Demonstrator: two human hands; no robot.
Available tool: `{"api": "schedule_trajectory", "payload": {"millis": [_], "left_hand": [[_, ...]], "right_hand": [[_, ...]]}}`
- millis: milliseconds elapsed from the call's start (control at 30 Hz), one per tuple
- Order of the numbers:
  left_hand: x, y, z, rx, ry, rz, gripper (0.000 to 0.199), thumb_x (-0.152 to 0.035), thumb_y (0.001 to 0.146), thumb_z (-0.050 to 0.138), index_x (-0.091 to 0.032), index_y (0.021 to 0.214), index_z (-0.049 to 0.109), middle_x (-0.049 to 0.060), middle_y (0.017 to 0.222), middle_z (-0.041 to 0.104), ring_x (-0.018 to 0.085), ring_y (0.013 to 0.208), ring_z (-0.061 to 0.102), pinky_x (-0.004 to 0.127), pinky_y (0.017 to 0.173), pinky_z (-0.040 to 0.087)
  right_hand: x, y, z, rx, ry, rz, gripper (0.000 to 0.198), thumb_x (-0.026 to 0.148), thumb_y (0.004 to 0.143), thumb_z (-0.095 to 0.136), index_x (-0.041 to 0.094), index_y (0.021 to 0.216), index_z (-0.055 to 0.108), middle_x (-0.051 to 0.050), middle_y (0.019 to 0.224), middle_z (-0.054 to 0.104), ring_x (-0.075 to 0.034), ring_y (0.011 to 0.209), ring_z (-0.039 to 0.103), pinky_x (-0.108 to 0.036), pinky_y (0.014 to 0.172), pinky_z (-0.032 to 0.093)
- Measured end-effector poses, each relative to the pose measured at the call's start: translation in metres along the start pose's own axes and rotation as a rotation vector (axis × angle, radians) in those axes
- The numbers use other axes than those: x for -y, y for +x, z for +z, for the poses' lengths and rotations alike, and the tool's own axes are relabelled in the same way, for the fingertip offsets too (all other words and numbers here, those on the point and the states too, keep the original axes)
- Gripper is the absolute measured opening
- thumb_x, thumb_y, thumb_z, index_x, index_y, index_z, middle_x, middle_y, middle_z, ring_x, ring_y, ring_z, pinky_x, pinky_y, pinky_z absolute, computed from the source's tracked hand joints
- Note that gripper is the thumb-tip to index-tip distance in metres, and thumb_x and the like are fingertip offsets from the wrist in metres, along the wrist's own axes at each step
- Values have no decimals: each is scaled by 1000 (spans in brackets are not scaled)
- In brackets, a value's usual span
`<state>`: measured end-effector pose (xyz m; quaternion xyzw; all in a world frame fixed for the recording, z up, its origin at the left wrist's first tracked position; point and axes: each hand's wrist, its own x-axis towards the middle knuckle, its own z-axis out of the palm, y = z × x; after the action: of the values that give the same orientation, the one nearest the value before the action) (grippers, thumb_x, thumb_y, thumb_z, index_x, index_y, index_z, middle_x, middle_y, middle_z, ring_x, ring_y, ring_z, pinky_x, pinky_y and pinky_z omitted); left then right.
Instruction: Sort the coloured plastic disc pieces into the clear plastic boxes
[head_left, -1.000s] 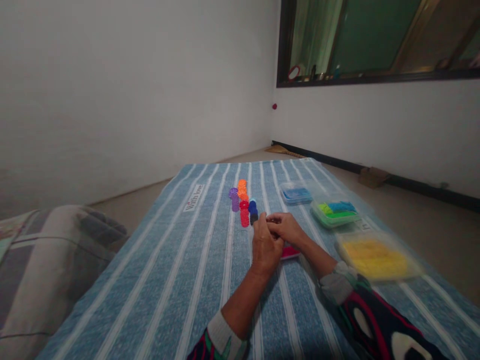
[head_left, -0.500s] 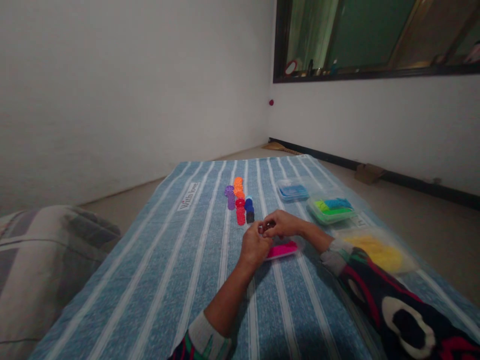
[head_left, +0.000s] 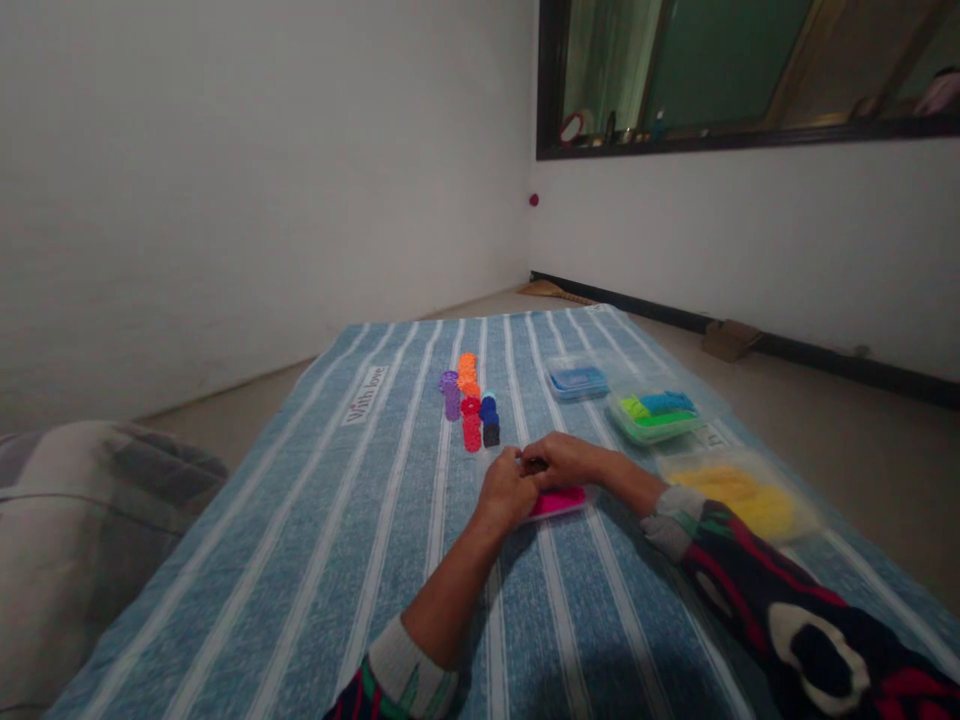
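Observation:
My left hand (head_left: 510, 488) and my right hand (head_left: 562, 462) meet over a small clear box with bright pink contents (head_left: 556, 502). Fingers of both hands are closed together at the tips; whatever is pinched there is too small or hidden to name. Just beyond the hands lie short rows of small round coloured pieces: red pieces (head_left: 472, 432), dark blue and black pieces (head_left: 490, 420), purple pieces (head_left: 451, 396) and orange pieces (head_left: 468, 372). Part of the pink box is covered by my hands.
On the right of the striped cloth (head_left: 390, 560) stand a box with blue contents (head_left: 579, 382), a box with green and blue contents (head_left: 654, 416) and a box with yellow contents (head_left: 739, 498). A grey cushion-like bundle (head_left: 97, 540) is at the left. A window (head_left: 720, 80) is set in the wall.
The whole view has shifted slightly, so things sit a little further left. My right hand has lowered slightly and drawn closer to my left. The coloured rows look the same.

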<state>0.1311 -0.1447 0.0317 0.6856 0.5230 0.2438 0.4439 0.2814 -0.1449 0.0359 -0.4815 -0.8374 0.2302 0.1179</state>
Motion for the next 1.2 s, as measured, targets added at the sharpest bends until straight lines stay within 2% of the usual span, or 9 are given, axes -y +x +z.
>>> {"api": "schedule_trajectory", "payload": {"millis": [200, 333, 500, 800, 1000, 1200], "left_hand": [[3, 2, 3, 52, -182, -75, 35, -10, 63, 72, -14, 95, 60, -3, 63, 64, 12, 58, 61, 20, 54, 45], [0, 1, 1, 68, -211, -130, 39, -4, 62, 67, -13, 99, 56, -4, 61, 64, 12, 56, 61, 19, 52, 44], [-1, -1, 2, 64, -214, -127, 40, -1, 62, 63, -13, 99, 54, -5, 59, 62, 12, 56, 60, 19, 52, 43], [7, 7, 8, 86, -43, -45, 28, -6, 68, 59, -13, 95, 58, -1, 63, 65, 13, 59, 60, 20, 51, 40], [4, 6, 8, 111, 62, -3, 31, -4, 69, 57, -12, 99, 59, 1, 69, 68, 13, 63, 62, 20, 55, 40], [-1, 7, 7, 97, 216, 57, 18, -4, 67, 57, -12, 81, 65, 1, 66, 64, 14, 64, 59, 22, 56, 37]], "right_hand": [[4, -2, -2, 25, -238, -31, 23, 34, 85, 56, 18, 99, 66, -5, 88, 69, -16, 75, 60, -24, 59, 31], [6, -6, 2, 26, -367, -32, 28, 35, 91, 50, 18, 109, 62, -9, 98, 68, -18, 83, 61, -25, 64, 36], [11, -13, 4, 19, -444, -13, 32, 37, 94, 45, 19, 116, 59, -9, 97, 65, -19, 84, 60, -26, 66, 39], [10, -23, 0, 7, -529, 16, 27, 28, 94, 45, 20, 113, 61, -9, 95, 63, -18, 82, 59, -27, 66, 38], [7, -33, -8, -31, -496, 13, 21, 27, 88, 54, 17, 103, 65, -10, 94, 65, -19, 84, 59, -28, 71, 38], [-4, -43, -23, -198, -469, 142, 24, 22, 90, 49, 16, 106, 65, -11, 99, 67, -21, 90, 61, -29, 76, 39]]}}
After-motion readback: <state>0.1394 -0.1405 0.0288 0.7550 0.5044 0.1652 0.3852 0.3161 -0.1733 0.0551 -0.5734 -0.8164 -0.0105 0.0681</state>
